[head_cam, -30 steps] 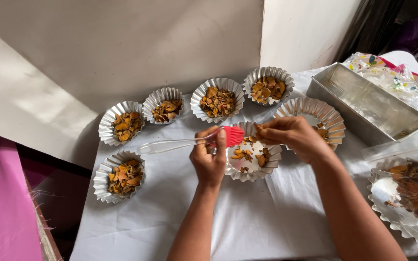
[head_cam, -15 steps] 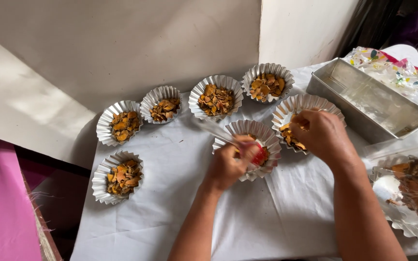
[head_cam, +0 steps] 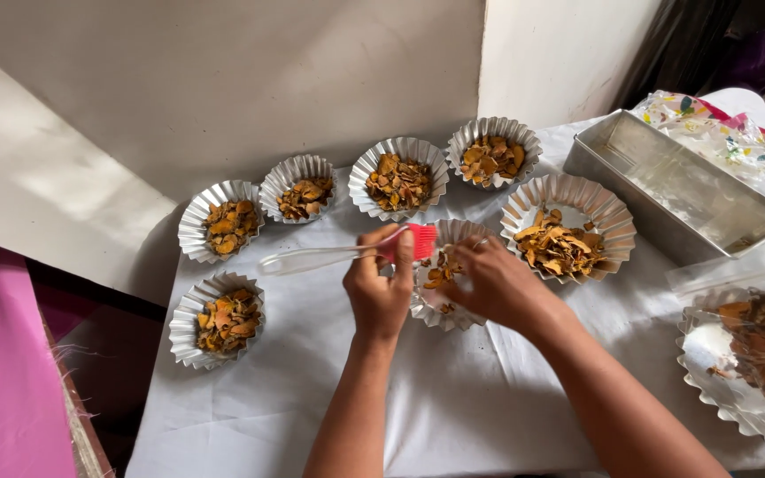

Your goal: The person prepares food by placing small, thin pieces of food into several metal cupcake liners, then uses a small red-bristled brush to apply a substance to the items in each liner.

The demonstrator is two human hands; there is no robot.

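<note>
The left hand (head_cam: 379, 292) is closed around a pastry brush (head_cam: 347, 253) with a clear plastic handle and a red silicone head; thumb and fingers clamp the handle just behind the head, so the handle juts out toward 9 o'clock and the red bristles sit over the rim of a small fluted foil cup (head_cam: 440, 274). The right hand (head_cam: 493, 281) lies on that same cup from its 3 o'clock side, fingers curled down onto it among the pieces inside (whether they pinch a piece cannot be made out). A ring shows on one finger.

The cup is thin, shiny crimped metal, round, with pleated walls, and holds a few orange-brown dried chips, rough and curled. It stands near the middle of the white cloth-covered table (head_cam: 453, 407).

Around it are six more filled fluted cups: four in an arc at 10 to 12 o'clock (head_cam: 220, 221) (head_cam: 298, 188) (head_cam: 398, 177) (head_cam: 494, 152), one at 9 o'clock near the table edge (head_cam: 217, 319), and a bigger one (head_cam: 568, 226) touching close at 2 o'clock. A larger fluted foil tray (head_cam: 710, 372) with darker pieces sits at 4 o'clock. A rectangular, smooth-walled metal loaf tin (head_cam: 666, 190) lies at 2 o'clock, and beyond it a crinkled, colourful plastic bag (head_cam: 714, 128).
</note>
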